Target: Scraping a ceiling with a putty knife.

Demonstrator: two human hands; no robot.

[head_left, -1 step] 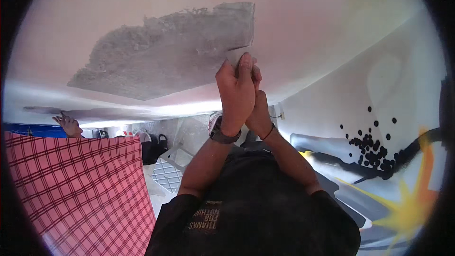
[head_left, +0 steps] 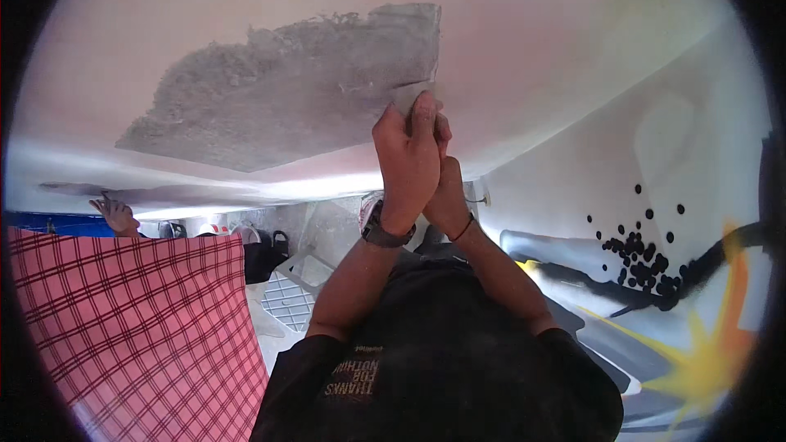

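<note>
Over on the left, a co-worker's hand (head_left: 117, 217) is raised beyond a pink checked cloth (head_left: 139, 319). Next comes the grey patch (head_left: 278, 90), ragged along its far edge, straight on the right, spreading mostly left of the person's hands. And there's the flat blade (head_left: 406, 96), pale, at the patch's right end, just beyond the left hand (head_left: 407, 160)! That hand is clamped on it. Right beside, the right hand (head_left: 446, 196) touches the left, partly hidden; its grip I can't tell. Farther right, black spots (head_left: 644, 266).
</note>
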